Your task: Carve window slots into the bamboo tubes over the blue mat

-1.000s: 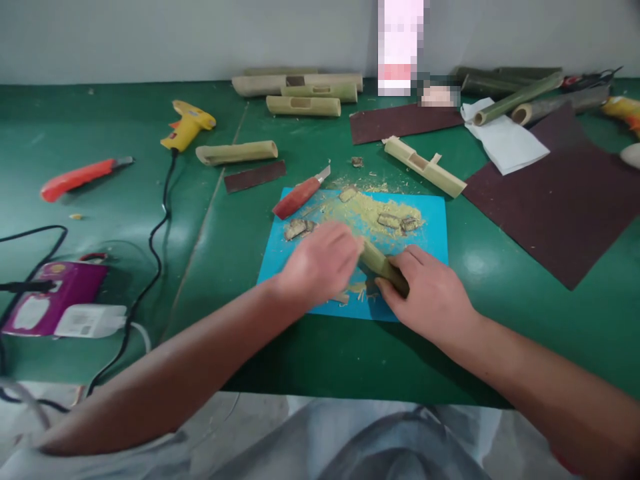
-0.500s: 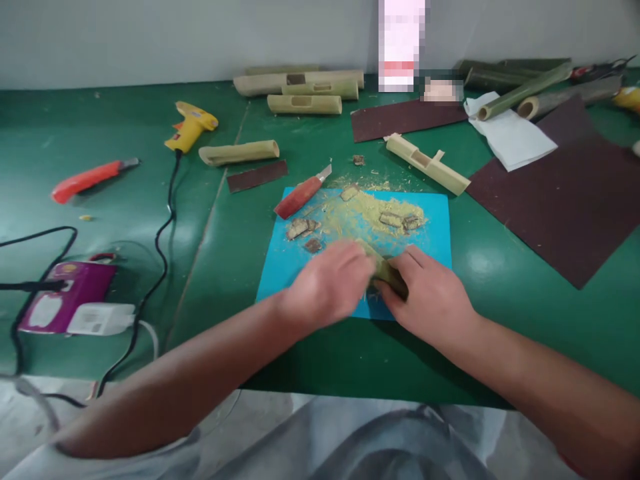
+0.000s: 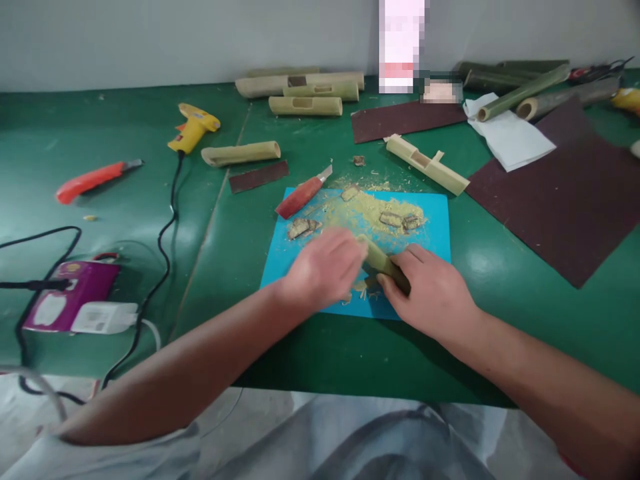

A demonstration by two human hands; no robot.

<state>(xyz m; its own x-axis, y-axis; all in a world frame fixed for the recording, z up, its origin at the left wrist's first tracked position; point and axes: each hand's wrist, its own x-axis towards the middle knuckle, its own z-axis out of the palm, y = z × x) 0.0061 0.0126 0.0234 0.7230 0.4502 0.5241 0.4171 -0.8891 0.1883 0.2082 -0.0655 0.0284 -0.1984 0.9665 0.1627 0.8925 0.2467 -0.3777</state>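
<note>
A short green bamboo tube (image 3: 376, 256) slants over the blue sheet (image 3: 281, 265), its near end gripped by my right hand (image 3: 433, 285). At its far end, my left hand (image 3: 327, 267) is closed and slightly blurred; whatever its fingers pinch is hidden. Pale green dust (image 3: 367, 210) and shavings cover the upper sheet. Small dusty folded pieces, one at the left (image 3: 304, 229) and another at the right (image 3: 391, 219), lie among it. Across the sheet's upper left edge rests a red-handled craft knife (image 3: 303, 195), blade pointing up and right.
Bamboo tubes with cut openings (image 3: 306, 106) lie along the back, and another (image 3: 427, 164) is behind the sheet. Dark brown sandpaper (image 3: 560, 207) spreads at right. A yellow glue gun (image 3: 193, 128), orange cutter (image 3: 93, 181) and purple power strip (image 3: 75, 293) occupy the left, with cords.
My left hand has shifted a little left and up along the tube, exposing more of its far end. My right hand keeps its hold.
</note>
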